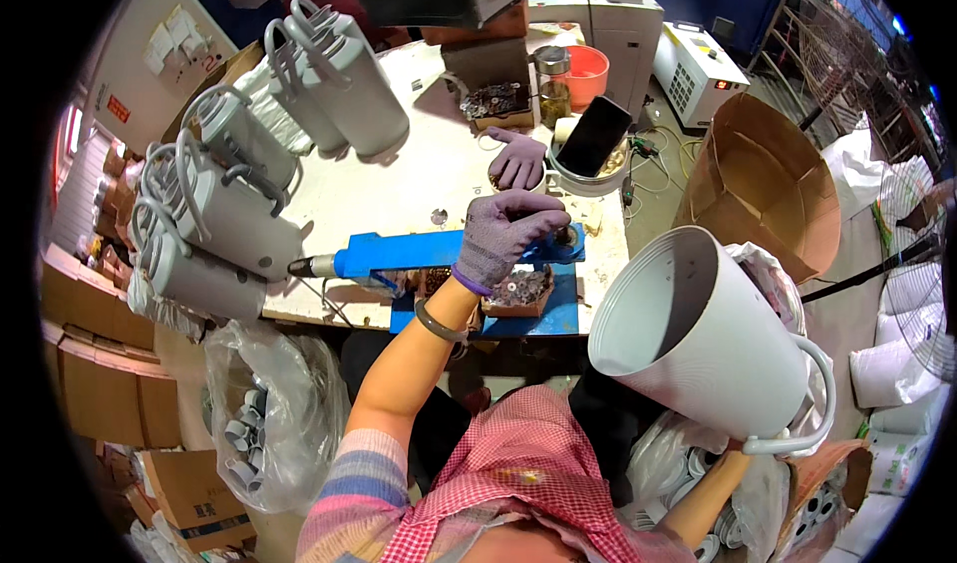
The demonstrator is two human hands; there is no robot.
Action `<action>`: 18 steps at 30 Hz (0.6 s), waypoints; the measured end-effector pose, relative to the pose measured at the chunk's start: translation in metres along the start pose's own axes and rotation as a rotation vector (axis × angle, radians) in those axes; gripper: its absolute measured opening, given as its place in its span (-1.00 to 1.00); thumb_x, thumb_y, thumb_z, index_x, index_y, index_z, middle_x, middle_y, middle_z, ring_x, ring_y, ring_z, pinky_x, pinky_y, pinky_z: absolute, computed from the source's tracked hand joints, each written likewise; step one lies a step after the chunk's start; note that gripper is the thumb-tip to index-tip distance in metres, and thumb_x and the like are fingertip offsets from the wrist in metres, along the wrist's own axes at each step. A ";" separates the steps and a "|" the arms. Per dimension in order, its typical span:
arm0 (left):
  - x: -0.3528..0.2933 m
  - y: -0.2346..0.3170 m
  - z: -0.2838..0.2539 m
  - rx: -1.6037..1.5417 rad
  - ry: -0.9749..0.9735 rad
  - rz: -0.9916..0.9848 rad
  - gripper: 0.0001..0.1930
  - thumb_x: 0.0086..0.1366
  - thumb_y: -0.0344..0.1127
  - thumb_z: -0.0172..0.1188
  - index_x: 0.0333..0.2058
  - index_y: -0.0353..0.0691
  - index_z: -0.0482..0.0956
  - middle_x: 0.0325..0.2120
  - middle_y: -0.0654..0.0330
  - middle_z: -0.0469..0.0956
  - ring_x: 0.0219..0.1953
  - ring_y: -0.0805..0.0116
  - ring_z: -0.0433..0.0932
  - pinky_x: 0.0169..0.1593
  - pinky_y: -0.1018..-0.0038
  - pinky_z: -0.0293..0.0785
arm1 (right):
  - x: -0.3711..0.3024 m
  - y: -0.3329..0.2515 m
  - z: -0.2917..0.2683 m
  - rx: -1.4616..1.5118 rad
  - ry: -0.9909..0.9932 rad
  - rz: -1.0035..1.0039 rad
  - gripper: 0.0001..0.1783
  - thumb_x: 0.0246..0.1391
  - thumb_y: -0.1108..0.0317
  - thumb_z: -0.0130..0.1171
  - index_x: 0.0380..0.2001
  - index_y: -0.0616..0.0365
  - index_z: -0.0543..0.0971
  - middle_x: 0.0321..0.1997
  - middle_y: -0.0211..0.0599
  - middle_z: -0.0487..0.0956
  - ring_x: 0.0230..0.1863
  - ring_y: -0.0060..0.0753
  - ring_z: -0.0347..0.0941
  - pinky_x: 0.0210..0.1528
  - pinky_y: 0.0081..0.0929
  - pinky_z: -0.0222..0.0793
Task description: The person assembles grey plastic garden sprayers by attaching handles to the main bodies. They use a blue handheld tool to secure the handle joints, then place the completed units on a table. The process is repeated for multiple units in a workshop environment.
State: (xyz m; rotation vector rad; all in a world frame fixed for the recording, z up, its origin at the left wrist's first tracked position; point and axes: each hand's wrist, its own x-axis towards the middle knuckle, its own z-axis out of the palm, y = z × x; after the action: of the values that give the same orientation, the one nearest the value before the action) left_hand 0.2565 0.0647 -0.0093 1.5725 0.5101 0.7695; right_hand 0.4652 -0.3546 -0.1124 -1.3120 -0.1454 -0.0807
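Observation:
My left hand (506,236), in a purple-grey knit glove, is over a blue bench press (404,252), its thumb and fingers pinched together near the machine's right end. Whatever lies between those fingertips is too small to make out. To the right, a large grey plastic bucket (733,364) is held up tilted, its open mouth toward the upper left and its looped handle at the lower right. My right hand (743,453) grips it by its lower end and is mostly hidden behind it. Under the press sits a small box of metal parts (518,292).
Finished-looking grey watering cans (349,84) stand along the table's left side. An empty purple glove (518,159), a phone (593,136), a jar (551,84) and a red cup (586,74) lie toward the back. Plastic bags (274,413) and a big carton (763,184) flank the table.

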 end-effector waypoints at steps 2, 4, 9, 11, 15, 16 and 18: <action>0.004 0.001 0.006 0.057 -0.048 -0.019 -0.84 0.16 -0.40 0.39 -0.30 -0.34 0.70 -0.45 0.22 0.67 -0.43 0.54 0.60 -0.26 0.59 0.56 | 0.000 0.002 -0.002 0.000 0.007 0.000 -0.46 0.30 -0.04 -0.16 0.05 0.21 0.42 -0.01 -0.15 0.51 -0.07 -0.36 0.49 0.00 -0.42 0.45; 0.006 0.005 0.005 0.138 -0.085 -0.038 -0.85 0.15 -0.41 0.40 -0.31 -0.34 0.70 -0.45 0.20 0.67 -0.41 0.54 0.61 -0.24 0.59 0.56 | 0.000 0.005 -0.002 0.000 0.019 0.000 -0.46 0.30 -0.04 -0.16 0.05 0.21 0.42 -0.01 -0.15 0.51 -0.07 -0.36 0.49 0.00 -0.43 0.45; 0.019 0.025 0.004 0.637 -0.278 0.131 -0.79 0.14 -0.35 0.42 -0.26 -0.31 0.70 -0.47 0.18 0.68 -0.39 0.49 0.64 -0.22 0.56 0.58 | 0.001 0.007 -0.002 0.004 0.028 0.008 -0.47 0.30 -0.03 -0.16 0.05 0.21 0.42 -0.01 -0.15 0.51 -0.07 -0.36 0.49 0.00 -0.43 0.45; 0.022 0.017 -0.001 0.581 -0.303 0.028 -0.68 0.12 -0.32 0.43 -0.16 -0.31 0.67 -0.40 0.15 0.68 -0.34 0.44 0.65 -0.17 0.53 0.59 | 0.003 0.007 -0.002 0.001 0.023 0.008 -0.47 0.30 -0.02 -0.16 0.05 0.21 0.42 -0.01 -0.15 0.51 -0.07 -0.36 0.49 0.00 -0.43 0.45; -0.001 0.016 -0.007 0.561 -0.211 0.257 -0.49 0.09 -0.30 0.46 0.02 -0.31 0.57 -0.23 0.09 0.64 -0.20 0.35 0.64 -0.06 0.47 0.57 | 0.004 0.009 0.001 -0.005 0.005 0.018 -0.47 0.30 -0.02 -0.15 0.05 0.21 0.42 -0.01 -0.15 0.51 -0.07 -0.36 0.49 -0.01 -0.43 0.45; -0.016 0.018 -0.008 0.509 -0.176 0.227 -0.45 0.07 -0.29 0.47 0.05 -0.31 0.55 -0.19 0.08 0.63 -0.14 0.32 0.62 -0.02 0.45 0.56 | 0.003 0.009 0.000 -0.006 0.002 0.019 -0.47 0.30 -0.01 -0.15 0.05 0.21 0.42 -0.01 -0.16 0.51 -0.07 -0.36 0.49 -0.01 -0.43 0.45; -0.051 0.023 -0.027 0.434 -0.161 0.126 -0.40 0.04 -0.29 0.49 0.08 -0.30 0.53 -0.15 0.08 0.62 -0.06 0.30 0.60 0.02 0.44 0.54 | 0.001 0.006 -0.008 -0.016 0.021 0.009 -0.48 0.30 -0.01 -0.15 0.06 0.21 0.42 -0.01 -0.16 0.51 -0.07 -0.36 0.49 -0.01 -0.43 0.45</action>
State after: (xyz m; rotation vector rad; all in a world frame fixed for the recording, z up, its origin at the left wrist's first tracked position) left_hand 0.1996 0.0436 0.0044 2.0671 0.4834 0.6451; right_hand 0.4677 -0.3606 -0.1197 -1.3272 -0.1211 -0.0880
